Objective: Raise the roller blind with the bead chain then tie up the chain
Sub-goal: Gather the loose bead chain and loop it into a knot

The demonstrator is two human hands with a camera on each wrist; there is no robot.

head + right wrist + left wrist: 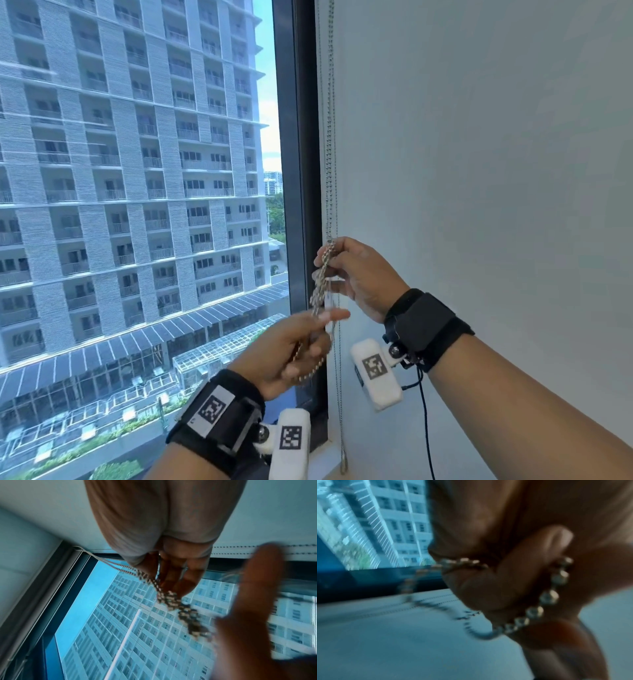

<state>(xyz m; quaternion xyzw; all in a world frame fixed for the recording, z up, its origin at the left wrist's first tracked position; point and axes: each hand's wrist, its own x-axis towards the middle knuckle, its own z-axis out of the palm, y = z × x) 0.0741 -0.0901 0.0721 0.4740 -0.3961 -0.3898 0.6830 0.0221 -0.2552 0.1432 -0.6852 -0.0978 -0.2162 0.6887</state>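
Note:
A metal bead chain (330, 137) hangs beside the dark window frame (294, 171) and ends in a bunched bundle (320, 284) between my hands. My right hand (356, 274) pinches the top of the bundle with its fingertips (173, 586). Just below, my left hand (294, 346) holds the lower loop, with the beads (547, 596) wrapped around a curled finger (513, 574). In the right wrist view the bundle (180, 608) dangles from my fingers, blurred. The roller blind itself is out of sight.
A pale wall (479, 171) fills the right side. A second thin chain (339, 377) runs down along the wall edge to a weight (343, 462) near the sill. A high-rise building (130, 171) shows through the window glass.

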